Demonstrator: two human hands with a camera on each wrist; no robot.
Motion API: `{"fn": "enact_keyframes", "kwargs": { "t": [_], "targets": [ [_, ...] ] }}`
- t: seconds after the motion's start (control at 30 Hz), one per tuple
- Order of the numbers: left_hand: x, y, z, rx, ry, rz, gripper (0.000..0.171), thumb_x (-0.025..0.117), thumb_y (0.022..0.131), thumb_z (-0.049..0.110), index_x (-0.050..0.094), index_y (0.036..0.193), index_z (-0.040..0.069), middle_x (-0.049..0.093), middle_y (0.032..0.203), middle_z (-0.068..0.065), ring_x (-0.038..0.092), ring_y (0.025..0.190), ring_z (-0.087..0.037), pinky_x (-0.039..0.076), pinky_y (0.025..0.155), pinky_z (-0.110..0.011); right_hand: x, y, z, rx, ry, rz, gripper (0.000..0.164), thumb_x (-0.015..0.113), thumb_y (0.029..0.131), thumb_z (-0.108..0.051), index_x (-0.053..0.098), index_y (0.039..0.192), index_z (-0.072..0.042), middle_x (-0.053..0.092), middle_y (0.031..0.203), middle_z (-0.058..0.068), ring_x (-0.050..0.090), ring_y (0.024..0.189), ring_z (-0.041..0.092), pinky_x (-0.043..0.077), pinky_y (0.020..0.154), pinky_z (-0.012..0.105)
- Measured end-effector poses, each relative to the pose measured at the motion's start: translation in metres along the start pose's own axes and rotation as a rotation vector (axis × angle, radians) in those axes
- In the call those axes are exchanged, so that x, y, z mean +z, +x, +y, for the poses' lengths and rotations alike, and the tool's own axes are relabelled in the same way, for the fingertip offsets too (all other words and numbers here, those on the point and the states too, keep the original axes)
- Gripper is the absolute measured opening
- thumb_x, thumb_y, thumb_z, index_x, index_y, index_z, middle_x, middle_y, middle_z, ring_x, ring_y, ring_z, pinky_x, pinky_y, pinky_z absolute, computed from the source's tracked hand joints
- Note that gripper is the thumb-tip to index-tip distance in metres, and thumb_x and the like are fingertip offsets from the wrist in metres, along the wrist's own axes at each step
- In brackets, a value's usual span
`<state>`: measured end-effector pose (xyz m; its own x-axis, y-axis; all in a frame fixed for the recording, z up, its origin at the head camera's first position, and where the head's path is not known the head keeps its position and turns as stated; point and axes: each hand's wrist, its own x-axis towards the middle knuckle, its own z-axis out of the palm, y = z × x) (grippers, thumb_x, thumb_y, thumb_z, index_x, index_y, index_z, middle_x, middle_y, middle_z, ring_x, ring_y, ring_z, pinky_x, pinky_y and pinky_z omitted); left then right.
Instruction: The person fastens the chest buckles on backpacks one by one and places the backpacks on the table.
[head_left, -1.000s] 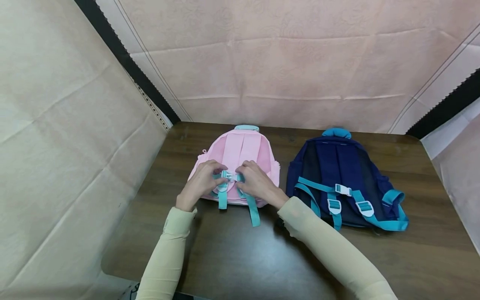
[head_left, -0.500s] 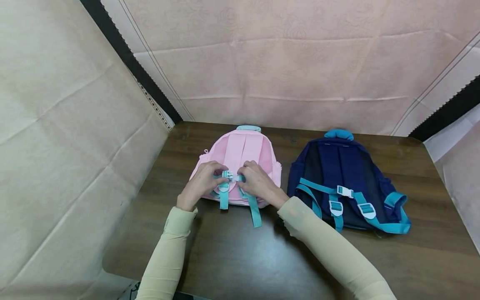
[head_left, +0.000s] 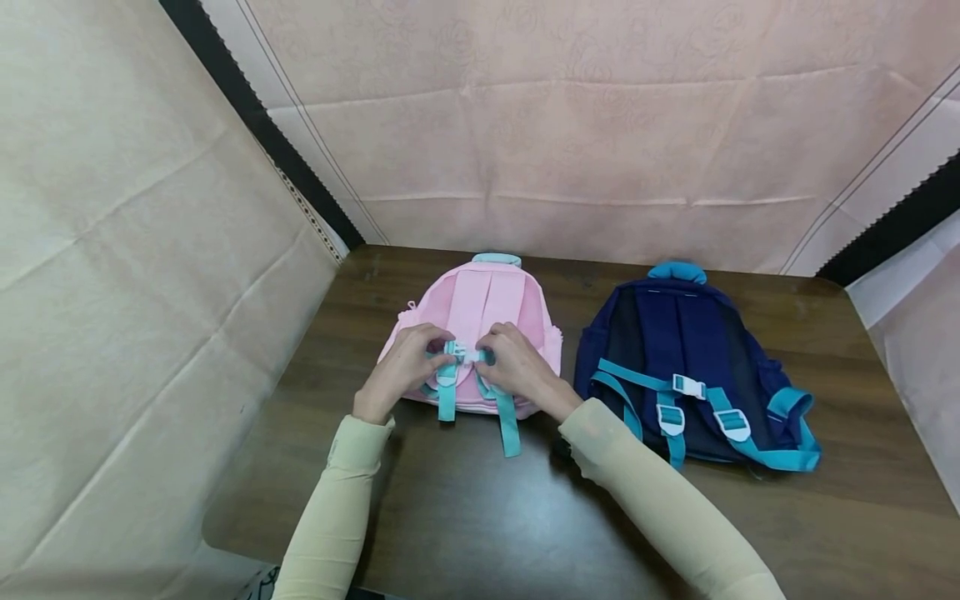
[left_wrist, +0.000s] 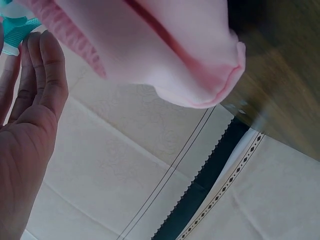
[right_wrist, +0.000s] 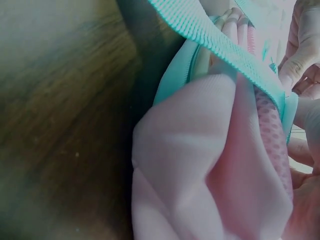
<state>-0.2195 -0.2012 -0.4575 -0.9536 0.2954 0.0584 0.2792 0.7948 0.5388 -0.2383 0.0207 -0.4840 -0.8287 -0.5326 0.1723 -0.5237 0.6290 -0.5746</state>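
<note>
A pink backpack lies on the table with its shoulder-strap side up. Across its lower part runs a turquoise chest strap with a pale buckle. My left hand pinches the buckle's left end between thumb and fingers. From the other side, my right hand pinches the strap at the buckle's right end. Whether the buckle's two halves are joined is too small to tell. In the left wrist view, turquoise webbing touches the left fingertips. A turquoise strap crosses the pink fabric in the right wrist view.
To the right lies a navy backpack with blue straps and a white buckle, its chest strap fastened across. Both bags rest on a brown wooden table. Pale cloth walls stand behind and to the left.
Both hands stay at the buckle with almost no visible movement. The whole head view has shifted slightly.
</note>
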Motion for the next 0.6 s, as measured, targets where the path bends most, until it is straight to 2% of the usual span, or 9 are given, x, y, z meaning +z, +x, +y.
{"fn": "enact_keyframes", "kwargs": {
  "t": [0.6],
  "targets": [
    [0.0007,-0.0002,-0.0042,0.022,-0.01,0.01,0.03,0.086,0.094,0.011,0.078,0.121,0.001,0.078,0.11,-0.014,0.069,0.097,-0.026,0.064,0.094,-0.044,-0.0059,-0.0075,0.0065,0.0,0.079,0.079,0.029,0.083,0.095,-0.014,0.081,0.12,-0.001,0.075,0.115,0.015,0.063,0.107,0.027,0.062,0.097,0.043]
  ]
}}
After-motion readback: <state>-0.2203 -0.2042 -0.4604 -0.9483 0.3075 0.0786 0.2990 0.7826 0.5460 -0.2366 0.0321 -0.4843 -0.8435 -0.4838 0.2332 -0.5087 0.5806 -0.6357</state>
